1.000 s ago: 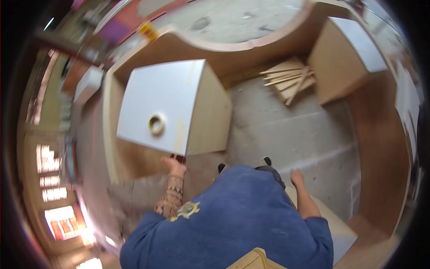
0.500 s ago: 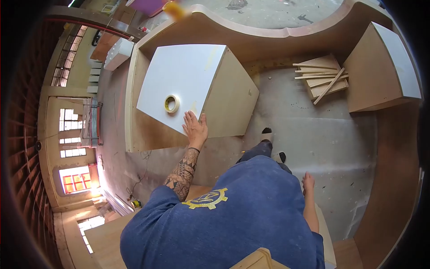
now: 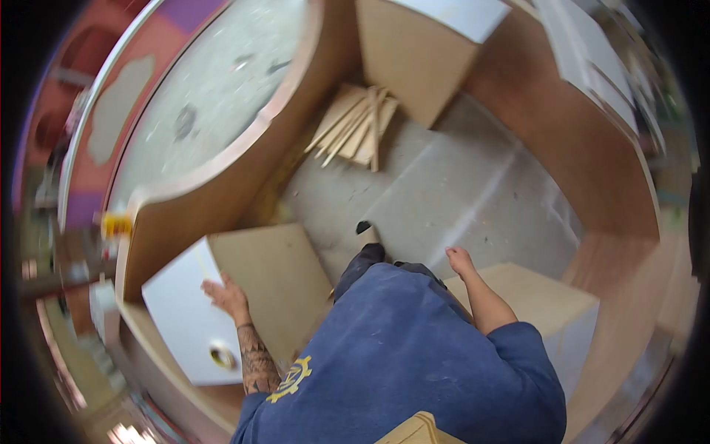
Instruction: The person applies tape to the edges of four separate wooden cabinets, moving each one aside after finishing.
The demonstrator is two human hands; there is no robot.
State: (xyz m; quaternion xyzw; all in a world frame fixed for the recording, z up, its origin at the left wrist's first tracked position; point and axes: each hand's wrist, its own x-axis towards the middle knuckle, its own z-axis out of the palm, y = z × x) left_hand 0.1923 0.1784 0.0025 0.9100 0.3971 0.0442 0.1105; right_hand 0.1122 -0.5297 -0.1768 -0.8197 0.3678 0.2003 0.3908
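Observation:
My left hand [image 3: 228, 297] rests with fingers apart on the white top of a wooden box [image 3: 275, 274], close to its edge. On that same white surface, nearer to me, lies a roll of masking tape [image 3: 231, 361]. My right hand [image 3: 459, 260] hangs in the air over the grey floor, its fingers curled in; I see nothing in it. Below and to the right of it is another wooden box [image 3: 529, 300] with a pale top.
A curved wooden wall [image 3: 222, 174] runs round the left and top. Thin wooden strips [image 3: 355, 127] lie on a board on the floor, beside a third box [image 3: 421, 63]. White panels [image 3: 592, 63] stand at upper right. A yellow object [image 3: 117, 225] is on the wall's rim.
My view has swung to the right, so the boxes and strips have shifted left. My left hand has slid farther along the white top, away from the tape. My right forearm is raised more.

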